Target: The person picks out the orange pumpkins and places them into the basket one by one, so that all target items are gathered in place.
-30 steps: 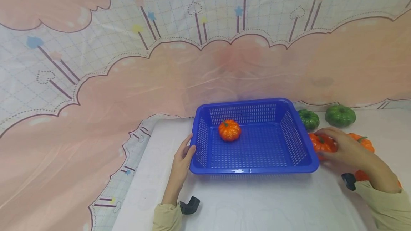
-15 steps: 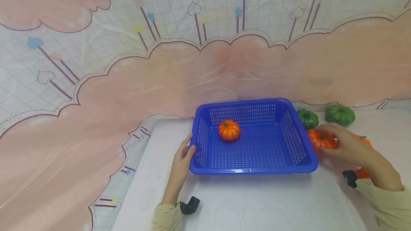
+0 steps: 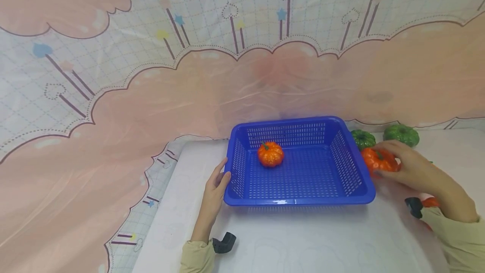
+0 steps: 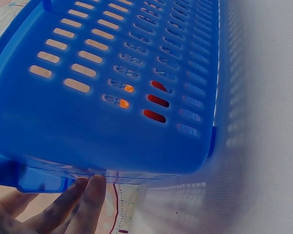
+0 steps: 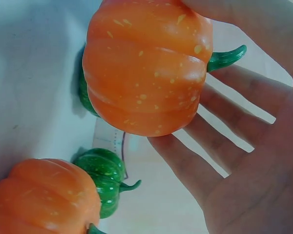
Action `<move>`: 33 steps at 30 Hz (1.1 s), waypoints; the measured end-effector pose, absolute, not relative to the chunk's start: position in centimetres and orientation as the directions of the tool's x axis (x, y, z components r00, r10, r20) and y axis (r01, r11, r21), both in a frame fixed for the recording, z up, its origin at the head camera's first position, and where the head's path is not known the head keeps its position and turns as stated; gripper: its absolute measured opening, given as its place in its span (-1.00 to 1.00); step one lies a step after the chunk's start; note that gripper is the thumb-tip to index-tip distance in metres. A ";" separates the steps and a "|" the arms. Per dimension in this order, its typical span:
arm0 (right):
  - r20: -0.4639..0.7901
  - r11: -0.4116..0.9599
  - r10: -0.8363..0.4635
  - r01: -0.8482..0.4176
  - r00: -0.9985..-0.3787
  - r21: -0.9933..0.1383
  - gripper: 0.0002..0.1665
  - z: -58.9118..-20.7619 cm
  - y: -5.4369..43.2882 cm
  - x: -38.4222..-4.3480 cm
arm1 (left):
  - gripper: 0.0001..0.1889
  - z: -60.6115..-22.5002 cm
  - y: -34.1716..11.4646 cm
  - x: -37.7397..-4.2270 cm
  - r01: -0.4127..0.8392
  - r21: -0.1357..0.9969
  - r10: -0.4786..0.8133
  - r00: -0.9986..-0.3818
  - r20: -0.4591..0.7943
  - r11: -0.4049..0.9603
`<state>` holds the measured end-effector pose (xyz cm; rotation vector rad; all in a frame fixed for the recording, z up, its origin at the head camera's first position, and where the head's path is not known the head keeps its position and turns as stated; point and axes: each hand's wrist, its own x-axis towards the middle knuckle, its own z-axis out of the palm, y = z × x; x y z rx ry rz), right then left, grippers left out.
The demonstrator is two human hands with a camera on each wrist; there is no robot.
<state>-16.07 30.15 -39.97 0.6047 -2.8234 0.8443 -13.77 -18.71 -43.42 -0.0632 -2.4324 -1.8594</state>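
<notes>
A blue slotted basket (image 3: 299, 201) stands at the middle of the white table, with one small orange pumpkin (image 3: 270, 154) inside near its left wall. My left hand (image 3: 214, 193) holds the basket's left rim; in the left wrist view its fingers (image 4: 90, 202) touch the wall below the lip. Just right of the basket, my right hand (image 3: 411, 167) grips a larger orange pumpkin (image 3: 377, 160) between thumb and fingers. That pumpkin (image 5: 146, 68) shows a curved green stem in the right wrist view, where my palm lies behind it.
Two green pumpkins, one by the basket's back right corner (image 3: 363, 139) and one farther right (image 3: 402, 135), sit near the patterned backdrop (image 3: 288, 79). A red-orange pumpkin (image 3: 430, 202) is partly hidden by my right wrist. Another orange pumpkin (image 5: 46, 197) shows in the right wrist view.
My right hand has raised the orange pumpkin slightly beside the basket's right wall. My forearm now covers most of the orange pumpkin behind it. Left hand and basket stay put.
</notes>
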 end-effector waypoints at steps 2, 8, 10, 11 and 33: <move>0.225 0.766 -0.333 -0.402 -0.916 -0.502 -0.31 -39.8 30.1 -16.1 | -0.45 -43.4 -18.7 -13.7 0.081 0.962 -0.014 -0.996 0.087 0.260; 0.214 0.764 -0.324 -0.388 -0.922 -0.515 -0.28 -39.2 30.2 -16.1 | -0.45 -43.4 -18.7 -13.8 0.080 0.964 -0.012 -0.996 0.086 0.254; 0.212 0.763 -0.324 -0.387 -0.922 -0.518 -0.27 -39.1 30.3 -16.2 | -0.45 -43.4 -18.7 -13.8 0.081 0.964 -0.010 -0.996 0.086 0.254; 0.214 0.762 -0.325 -0.389 -0.921 -0.517 -0.27 -39.1 30.3 -16.2 | -0.45 -43.4 -18.7 -13.8 0.081 0.964 -0.010 -0.996 0.087 0.253; 0.221 0.782 -0.307 -0.378 -0.926 -0.497 -0.21 -37.7 30.3 -16.4 | -0.44 -43.5 -18.7 -13.8 0.075 0.960 -0.023 -0.996 0.084 0.269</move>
